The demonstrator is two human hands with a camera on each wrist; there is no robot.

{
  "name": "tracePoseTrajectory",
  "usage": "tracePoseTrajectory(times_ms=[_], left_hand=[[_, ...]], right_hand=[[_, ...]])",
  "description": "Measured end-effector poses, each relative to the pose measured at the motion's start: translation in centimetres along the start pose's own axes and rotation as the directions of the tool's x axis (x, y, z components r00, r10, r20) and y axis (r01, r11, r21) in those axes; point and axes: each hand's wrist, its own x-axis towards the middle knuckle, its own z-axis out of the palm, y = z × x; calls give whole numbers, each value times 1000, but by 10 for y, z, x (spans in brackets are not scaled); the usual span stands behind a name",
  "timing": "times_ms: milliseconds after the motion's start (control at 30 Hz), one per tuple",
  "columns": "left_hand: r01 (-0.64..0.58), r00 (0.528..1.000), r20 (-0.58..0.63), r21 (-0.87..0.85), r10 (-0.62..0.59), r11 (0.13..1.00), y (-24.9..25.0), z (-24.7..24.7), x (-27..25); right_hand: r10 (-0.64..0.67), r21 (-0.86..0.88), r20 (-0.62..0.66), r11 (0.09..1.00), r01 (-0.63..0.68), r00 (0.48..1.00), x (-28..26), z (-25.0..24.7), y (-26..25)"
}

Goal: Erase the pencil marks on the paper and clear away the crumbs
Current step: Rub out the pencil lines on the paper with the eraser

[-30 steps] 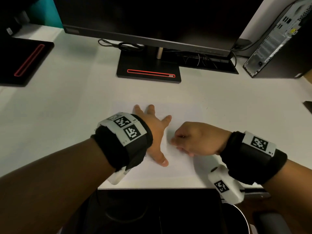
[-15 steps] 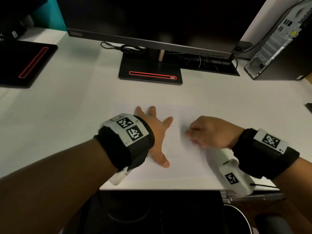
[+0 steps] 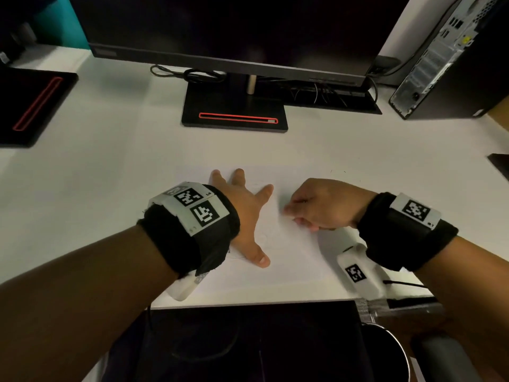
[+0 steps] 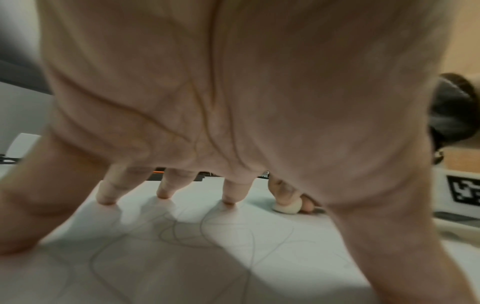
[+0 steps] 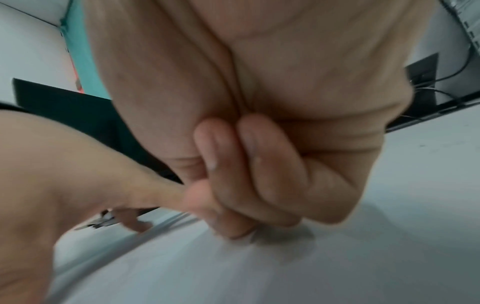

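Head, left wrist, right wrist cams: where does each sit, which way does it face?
Head: above the desk, looking forward and down; both forearms, left hand spread on the paper, right hand curled.
Left wrist: under the left hand, facing along the fingers toward the eraser.
Right wrist: under the right hand, facing its curled fingers.
Shared: all three show the paper.

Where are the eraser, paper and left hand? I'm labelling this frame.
eraser (image 4: 287, 207): left wrist view, its rounded end.
paper (image 3: 292, 260): head view, bare sheet.
left hand (image 3: 245, 216): head view, its back.
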Motion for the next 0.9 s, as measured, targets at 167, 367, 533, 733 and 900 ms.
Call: tracePoseTrajectory(times_ms=[167, 367, 533, 733, 900], left_hand=[[7, 1000, -6, -19, -7, 1000, -3, 3, 4], [10, 1000, -4, -15, -10, 1000, -1, 1, 2], [6, 1000, -8, -2, -6, 1000, -1, 1, 2], [7, 1000, -13, -22, -7, 1000, -1, 3, 5], [14, 1000, -13, -19, -15, 1000, -1, 2, 4]], right_hand=[[-110, -131, 125, 983, 126, 986, -8, 17, -10], [-116, -154, 38, 981, 121, 992, -6, 9, -6], [-136, -186, 82, 971, 149, 987, -5, 7, -3], [-223, -231, 158, 939, 256, 962, -18, 25, -9], [-177, -238, 37, 954, 181, 983, -7, 6, -1]])
